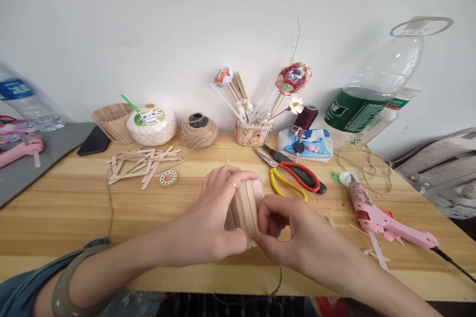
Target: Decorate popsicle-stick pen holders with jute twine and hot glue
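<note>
A small craft-stick piece point(251, 203), made of flat wooden sticks set side by side, stands tilted at the table's front middle. My left hand point(221, 213) grips it, fingers over the far end and thumb at the near end. At its near right edge, my right hand point(284, 225) is closed in a pinch. What lies between those fingertips is hidden. A strand of twine point(278, 281) hangs over the table edge below my right hand. Loose craft sticks point(143, 163) lie in a pile to the left, beside a small roll of tape point(168, 178).
Red-and-yellow-handled pliers point(297, 176) lie beyond my right hand. A pink glue gun point(383, 218) with a cord rests at right. Along the wall stand a twine ball point(200, 131), a white coconut point(151, 126), a flower basket point(253, 134) and a large bottle point(372, 89).
</note>
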A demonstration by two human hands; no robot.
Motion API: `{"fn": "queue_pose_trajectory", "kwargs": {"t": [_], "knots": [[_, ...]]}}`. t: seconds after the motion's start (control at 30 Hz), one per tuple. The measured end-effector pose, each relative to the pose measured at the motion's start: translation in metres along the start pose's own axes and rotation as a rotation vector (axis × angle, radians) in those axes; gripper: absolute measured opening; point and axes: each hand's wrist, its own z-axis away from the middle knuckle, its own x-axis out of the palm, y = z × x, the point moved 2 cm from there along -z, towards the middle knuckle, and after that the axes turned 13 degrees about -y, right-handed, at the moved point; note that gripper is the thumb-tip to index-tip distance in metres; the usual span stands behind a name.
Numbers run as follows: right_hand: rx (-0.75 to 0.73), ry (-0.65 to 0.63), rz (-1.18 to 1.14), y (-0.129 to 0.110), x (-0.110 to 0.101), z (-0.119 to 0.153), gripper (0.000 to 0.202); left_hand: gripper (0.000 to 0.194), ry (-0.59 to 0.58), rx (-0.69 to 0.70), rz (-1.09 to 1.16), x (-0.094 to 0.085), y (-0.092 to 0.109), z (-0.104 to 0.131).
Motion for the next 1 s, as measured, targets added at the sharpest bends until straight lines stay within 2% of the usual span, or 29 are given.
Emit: {"fn": "queue_pose_trajectory", "kwargs": {"t": [0.2,0.43,0.57,0.73,0.87,1.0], "knots": [[0.064,-0.019,0.021,-0.002,-0.002,-0.001,0.012,0.063,0.024,0.005,0.001,0.002,0.0,-0.002],[-0.079,-0.03,-0.146,0.004,0.002,0.007,0.013,0.048,0.036,-0.017,0.099,0.004,-0.005,-0.005],[-0.202,0.041,-0.207,0.011,0.015,0.014,0.022,0.039,0.151,0.0,0.151,0.006,-0.011,-0.005],[-0.294,0.221,-0.005,0.017,0.037,0.018,0.04,0.028,0.206,-0.008,0.19,0.005,-0.015,-0.004],[-0.372,0.234,0.058,0.017,0.045,0.016,0.029,0.032,0.135,0.053,0.208,-0.001,-0.016,0.001],[-0.392,0.25,0.049,0.017,0.042,0.013,0.027,0.057,-0.033,0.083,0.157,-0.007,-0.021,0.01]]}}
